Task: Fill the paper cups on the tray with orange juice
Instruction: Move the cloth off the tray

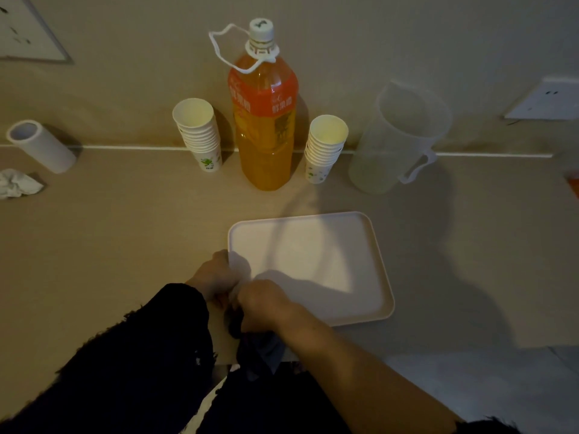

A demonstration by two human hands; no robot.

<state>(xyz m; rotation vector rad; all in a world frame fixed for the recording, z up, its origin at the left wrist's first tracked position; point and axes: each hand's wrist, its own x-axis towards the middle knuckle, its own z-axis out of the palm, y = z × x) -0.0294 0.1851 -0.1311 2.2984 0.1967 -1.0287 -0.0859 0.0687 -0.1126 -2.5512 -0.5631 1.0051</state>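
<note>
Beige tabletop (125,233) meets a beige wall (141,57) in dim light, seen from the head camera. At the back an orange juice bottle (264,130) stands upright with its white cap (261,29) on, nearly full. Just beside it on the left stands one stack of paper cups (200,136), and just beside it on the right stands a second stack of paper cups (324,148). Both stacks sit mouth up, well apart from the tray. Right of them is a translucent plastic pitcher (398,136), its handle turned to the right.

Nearer the person lies a white rectangular tray (313,255), flat on the table. The left hand (214,275), in a dark sleeve (141,355), sits against the tray's left edge near the front corner. Its fingers are curled, but I cannot tell whether they grip the rim. The right hand (263,303), on a bare forearm, lies over that same corner, knuckles up. Its fingers are hidden beneath it, so I cannot tell how they lie. Some dark cloth (260,349) shows just below it.

Far left lie a white tube (42,147) on its side and a crumpled tissue (17,184). A wall socket (545,100) sits at the right.
</note>
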